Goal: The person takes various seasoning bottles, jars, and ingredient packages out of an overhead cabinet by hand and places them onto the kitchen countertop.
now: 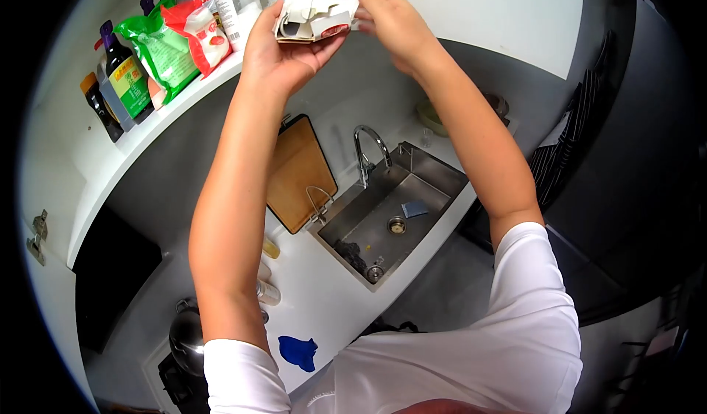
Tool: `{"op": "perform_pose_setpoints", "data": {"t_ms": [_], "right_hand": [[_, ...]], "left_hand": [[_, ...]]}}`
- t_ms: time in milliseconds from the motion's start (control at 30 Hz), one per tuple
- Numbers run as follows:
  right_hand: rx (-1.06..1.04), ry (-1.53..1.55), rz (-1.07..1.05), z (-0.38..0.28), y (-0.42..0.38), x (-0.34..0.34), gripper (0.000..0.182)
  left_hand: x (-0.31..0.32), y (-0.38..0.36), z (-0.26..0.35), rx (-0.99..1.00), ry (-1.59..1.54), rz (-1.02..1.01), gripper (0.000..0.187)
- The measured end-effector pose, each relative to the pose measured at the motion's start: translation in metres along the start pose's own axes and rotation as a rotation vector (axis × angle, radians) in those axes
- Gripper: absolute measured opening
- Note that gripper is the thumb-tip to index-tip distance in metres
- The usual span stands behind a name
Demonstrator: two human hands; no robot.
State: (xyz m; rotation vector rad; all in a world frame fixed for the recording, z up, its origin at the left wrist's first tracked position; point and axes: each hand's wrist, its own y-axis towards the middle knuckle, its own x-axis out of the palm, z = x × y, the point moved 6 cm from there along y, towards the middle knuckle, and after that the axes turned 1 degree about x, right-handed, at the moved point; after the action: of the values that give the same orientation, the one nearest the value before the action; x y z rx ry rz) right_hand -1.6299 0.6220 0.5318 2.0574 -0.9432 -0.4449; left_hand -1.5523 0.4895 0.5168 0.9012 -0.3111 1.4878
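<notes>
My left hand [283, 64] is raised in front of the upper cabinet and grips a small white cardboard box [333, 23] with a red mark on its side. The box's flaps stand loose at the top, and its contents cannot be made out. Close against the box's right end is my right hand [394, 27], its fingers apart and slightly blurred. Left of the box, a clear plastic container [239, 12], a red and white bag [202, 37] and a green bag [163, 57] stand on the cabinet shelf.
Dark sauce bottles [127, 75] stand further left on the shelf [136, 135]. Below are a steel sink [434, 171] with a faucet [366, 149], a cutting board [300, 174], a blue cloth-like item [298, 352] and a dark pot [188, 337]. A cabinet door [515, 23] hangs at right.
</notes>
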Motion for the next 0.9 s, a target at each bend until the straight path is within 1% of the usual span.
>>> {"op": "perform_pose_setpoints", "data": {"t_ms": [33, 100, 133, 167, 200, 233, 300, 333, 400, 433, 467, 533, 600, 633, 667, 700, 733, 800, 833, 900], "right_hand": [[-0.003, 0.0, 0.005, 0.003, 0.001, -0.005, 0.044], [0.516, 0.37, 0.134, 0.009, -0.015, 0.003, 0.046], [0.514, 0.372, 0.137, 0.007, -0.017, 0.001, 0.046], [0.537, 0.426, 0.056, 0.004, -0.019, 0.005, 0.045], [0.557, 0.479, -0.027, 0.001, -0.02, 0.009, 0.054], [0.554, 0.481, -0.026, 0.0, -0.021, 0.011, 0.054], [0.512, 0.575, -0.034, -0.008, -0.025, 0.022, 0.044], [0.511, 0.575, -0.034, -0.007, -0.027, 0.023, 0.044], [0.448, 0.536, -0.041, -0.012, -0.031, 0.027, 0.038], [0.461, 0.526, -0.032, -0.014, -0.039, 0.028, 0.034], [0.431, 0.489, -0.034, -0.016, -0.048, 0.029, 0.031], [0.472, 0.498, -0.055, -0.007, -0.064, 0.03, 0.031], [0.421, 0.504, -0.071, -0.015, -0.085, 0.037, 0.041], [0.38, 0.468, -0.052, -0.016, -0.096, 0.039, 0.05], [0.341, 0.432, -0.032, -0.016, -0.108, 0.041, 0.06], [0.342, 0.426, -0.019, -0.012, -0.123, 0.043, 0.077], [0.359, 0.43, -0.006, -0.012, -0.142, 0.046, 0.077], [0.354, 0.306, 0.059, -0.022, -0.183, 0.052, 0.082], [0.34, 0.263, 0.056, -0.016, -0.204, 0.054, 0.083], [0.384, 0.286, 0.105, -0.003, -0.246, 0.063, 0.084]], "left_hand": [[-0.001, -0.002, 0.001, 0.001, 0.006, -0.016, 0.054], [0.001, -0.008, 0.0, 0.005, 0.018, -0.041, 0.055], [0.002, -0.012, -0.002, 0.002, 0.021, -0.042, 0.055], [0.004, -0.019, -0.003, -0.004, 0.016, -0.049, 0.055], [0.005, -0.025, -0.003, -0.009, 0.011, -0.057, 0.056], [0.006, -0.032, -0.006, -0.018, 0.011, -0.07, 0.056], [0.011, -0.044, -0.009, -0.031, 0.024, -0.11, 0.057], [0.014, -0.052, -0.012, -0.044, 0.034, -0.148, 0.057], [0.013, -0.067, -0.016, -0.056, 0.052, -0.141, 0.059], [0.012, -0.073, -0.018, -0.057, 0.055, -0.162, 0.059], [0.011, -0.08, -0.021, -0.059, 0.057, -0.181, 0.06], [0.007, -0.099, -0.03, -0.095, 0.084, -0.177, 0.062], [-0.003, -0.115, -0.039, -0.1, 0.066, -0.188, 0.062], [-0.007, -0.125, -0.046, -0.112, 0.064, -0.181, 0.062], [-0.012, -0.135, -0.051, -0.092, 0.074, -0.159, 0.062], [-0.016, -0.146, -0.058, -0.074, 0.083, -0.135, 0.063], [-0.016, -0.16, -0.065, -0.057, 0.123, -0.093, 0.061], [-0.032, -0.185, -0.082, -0.042, 0.237, -0.034, 0.061], [-0.046, -0.197, -0.092, -0.047, 0.255, -0.002, 0.059], [-0.069, -0.223, -0.113, -0.091, 0.314, 0.068, 0.058]]}}
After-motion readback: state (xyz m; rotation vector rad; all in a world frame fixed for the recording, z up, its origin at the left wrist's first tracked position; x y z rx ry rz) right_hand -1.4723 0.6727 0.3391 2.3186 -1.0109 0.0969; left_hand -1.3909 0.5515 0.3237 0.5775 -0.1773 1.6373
